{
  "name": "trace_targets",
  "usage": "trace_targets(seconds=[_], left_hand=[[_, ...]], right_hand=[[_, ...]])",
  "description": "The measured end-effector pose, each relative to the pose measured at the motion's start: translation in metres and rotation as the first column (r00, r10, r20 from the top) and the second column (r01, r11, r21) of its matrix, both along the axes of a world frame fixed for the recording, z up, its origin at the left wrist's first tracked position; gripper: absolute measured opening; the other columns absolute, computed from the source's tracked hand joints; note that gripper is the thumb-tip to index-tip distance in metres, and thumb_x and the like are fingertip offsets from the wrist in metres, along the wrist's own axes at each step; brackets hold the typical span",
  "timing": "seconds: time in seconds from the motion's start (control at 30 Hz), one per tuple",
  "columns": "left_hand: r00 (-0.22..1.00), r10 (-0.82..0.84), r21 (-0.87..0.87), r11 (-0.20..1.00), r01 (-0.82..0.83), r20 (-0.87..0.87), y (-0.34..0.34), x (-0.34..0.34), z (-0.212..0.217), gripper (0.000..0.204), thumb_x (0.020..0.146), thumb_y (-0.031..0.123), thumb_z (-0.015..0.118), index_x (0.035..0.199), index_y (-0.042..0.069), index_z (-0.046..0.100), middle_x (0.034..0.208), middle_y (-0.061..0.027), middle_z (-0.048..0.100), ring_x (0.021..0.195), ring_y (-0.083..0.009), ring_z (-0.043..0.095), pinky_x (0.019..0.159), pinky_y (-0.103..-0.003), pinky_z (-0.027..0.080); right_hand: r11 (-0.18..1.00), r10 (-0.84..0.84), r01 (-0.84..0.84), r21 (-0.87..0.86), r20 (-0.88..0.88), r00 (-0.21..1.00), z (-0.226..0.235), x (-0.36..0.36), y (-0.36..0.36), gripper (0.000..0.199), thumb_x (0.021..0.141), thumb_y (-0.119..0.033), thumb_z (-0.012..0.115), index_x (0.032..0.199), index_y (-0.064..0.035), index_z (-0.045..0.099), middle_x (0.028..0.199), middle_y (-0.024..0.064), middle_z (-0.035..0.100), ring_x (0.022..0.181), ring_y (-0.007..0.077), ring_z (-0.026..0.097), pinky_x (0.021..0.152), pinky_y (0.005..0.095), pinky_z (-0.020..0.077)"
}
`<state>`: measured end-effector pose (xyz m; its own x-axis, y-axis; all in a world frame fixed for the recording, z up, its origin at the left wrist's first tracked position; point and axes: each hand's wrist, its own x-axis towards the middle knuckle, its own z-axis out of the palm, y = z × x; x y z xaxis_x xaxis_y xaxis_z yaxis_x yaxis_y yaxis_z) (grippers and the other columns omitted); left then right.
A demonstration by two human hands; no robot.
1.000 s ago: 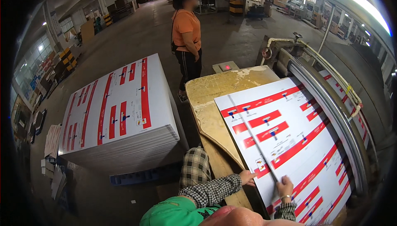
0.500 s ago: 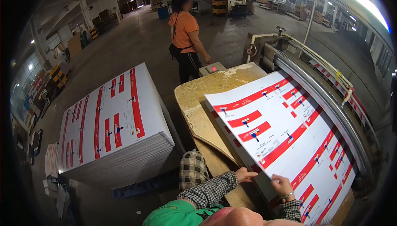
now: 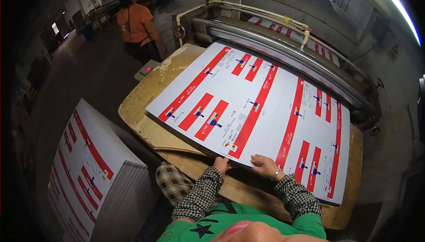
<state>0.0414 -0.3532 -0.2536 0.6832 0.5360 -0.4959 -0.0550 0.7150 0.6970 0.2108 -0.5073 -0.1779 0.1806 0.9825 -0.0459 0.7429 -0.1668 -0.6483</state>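
One tall stack [image 3: 73,171] of white sheets printed in red stands at far left. Past it I see a co-worker [image 3: 137,25] in an orange top, back turned, near a control box [image 3: 148,70] with a red light. Next comes the worn wooden feed table [image 3: 137,109]. The person's left hand [image 3: 222,165] touches the near edge of a red-banded printed sheet [image 3: 283,113] lying on that table, its far edge at the metal roller [image 3: 283,59]. Farther right, the braceleted right hand [image 3: 264,165] rests, fingers bent, on the same near edge. Whether either hand grips, I cannot tell.
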Motion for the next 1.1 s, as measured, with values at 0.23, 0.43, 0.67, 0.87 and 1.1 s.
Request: trace_targets(seconds=[0.23, 0.43, 0.67, 0.87, 1.1], left_hand=[[0.992, -0.094, -0.027, 0.995, 0.097, 0.080, -0.001, -0.007, 0.007, 0.032, 0.092, 0.021, 0.048, 0.112, -0.004, 0.046, 0.105, -0.0169, 0.060, 0.093, -0.0280, 0.063, 0.077, -0.038, 0.054], [0.995, -0.077, -0.044, 0.996, 0.080, 0.059, 0.001, -0.004, 0.021, 0.033, 0.089, 0.016, 0.051, 0.113, -0.005, 0.046, 0.104, -0.0164, 0.060, 0.089, -0.0244, 0.063, 0.074, -0.035, 0.055], [0.965, -0.150, -0.055, 0.985, 0.165, 0.215, 0.004, -0.015, 0.002, 0.024, 0.083, 0.017, 0.063, 0.083, -0.003, 0.051, 0.087, -0.0118, 0.059, 0.077, -0.0177, 0.059, 0.076, -0.036, 0.052], [0.900, 0.004, 0.068, 0.997, 0.028, -0.437, 0.005, -0.011, -0.019, 0.018, 0.079, 0.005, 0.044, 0.068, -0.005, 0.055, 0.058, -0.0141, 0.051, 0.048, -0.0230, 0.051, 0.052, -0.037, 0.046], [0.972, 0.050, 0.084, 0.996, -0.031, -0.228, -0.002, 0.001, 0.022, 0.021, 0.082, 0.010, 0.042, 0.086, -0.009, 0.050, 0.066, -0.0194, 0.056, 0.062, -0.0297, 0.060, 0.064, -0.041, 0.053]], right_hand=[[0.948, -0.316, 0.316, 0.045, 0.277, 0.907, -0.005, 0.036, 0.050, 0.041, 0.069, -0.031, 0.066, 0.099, -0.0025, 0.062, 0.102, 0.0165, 0.058, 0.103, 0.0338, 0.050, 0.089, 0.0379, 0.0423], [0.992, 0.021, 0.042, -0.122, 0.477, 0.879, -0.014, -0.013, 0.024, 0.079, 0.064, -0.048, 0.071, 0.125, -0.0046, 0.046, 0.124, 0.0259, 0.045, 0.124, 0.0396, 0.034, 0.102, 0.0450, 0.0295], [0.999, -0.022, 0.027, 0.044, -0.106, 0.994, 0.030, 0.011, 0.028, 0.023, 0.073, -0.024, 0.057, 0.087, -0.0066, 0.059, 0.073, 0.0183, 0.058, 0.066, 0.0330, 0.058, 0.060, 0.0385, 0.0458], [0.993, -0.044, 0.050, 0.103, -0.060, 0.997, 0.069, 0.006, 0.013, 0.028, 0.075, -0.014, 0.056, 0.099, 0.0004, 0.061, 0.105, 0.0171, 0.062, 0.085, 0.0264, 0.065, 0.078, 0.0307, 0.0512], [0.999, -0.050, 0.050, -0.006, -0.038, 0.998, 0.012, -0.004, 0.003, 0.033, 0.073, -0.018, 0.061, 0.101, -0.0009, 0.061, 0.112, 0.0153, 0.060, 0.102, 0.0298, 0.057, 0.089, 0.0318, 0.0452]])
